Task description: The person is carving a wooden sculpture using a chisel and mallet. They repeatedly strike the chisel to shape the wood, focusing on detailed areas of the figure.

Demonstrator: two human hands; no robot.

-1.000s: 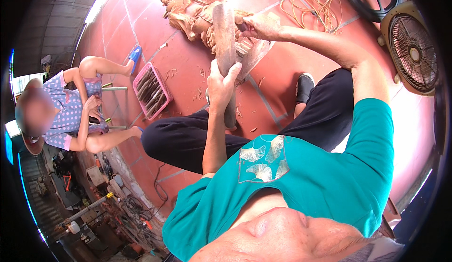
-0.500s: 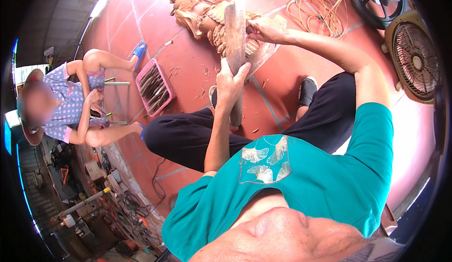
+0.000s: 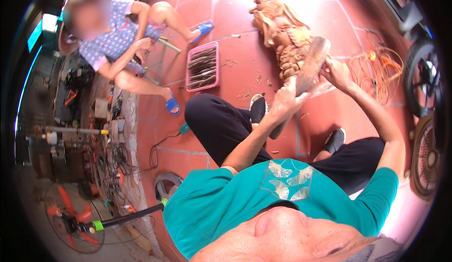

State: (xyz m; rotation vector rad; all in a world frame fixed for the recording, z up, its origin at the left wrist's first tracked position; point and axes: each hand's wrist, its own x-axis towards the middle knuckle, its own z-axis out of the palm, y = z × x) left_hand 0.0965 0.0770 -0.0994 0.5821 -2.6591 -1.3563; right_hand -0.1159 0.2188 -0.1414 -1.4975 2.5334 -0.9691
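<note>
My left hand [image 3: 287,103] is wrapped round a long, flat wooden mallet [image 3: 313,62], whose broad end points up and away over the carving. Its narrow end comes out below my fist. The carved wooden figure [image 3: 288,38], light brown with deep folds and rounded lumps, lies on the floor in front of me. Beyond the mallet, at the right side of the carving's near end, my right hand [image 3: 337,74] has its fingers closed. What they grip is hidden behind the mallet.
A pink basket [image 3: 218,69] of dark chisel-like tools stands left of the carving. Another person [image 3: 117,50] sits on a stool beyond it. Wood chips [image 3: 245,95] dot the tiles. An orange cord [image 3: 376,69], a wheel [image 3: 421,83] and a fan [image 3: 426,161] are at right; another fan [image 3: 70,219] is lower left.
The view has swung, so the carving, basket and seated person sit farther right in it. The mallet now leans more to the right in the picture. Both hands remain by the carving.
</note>
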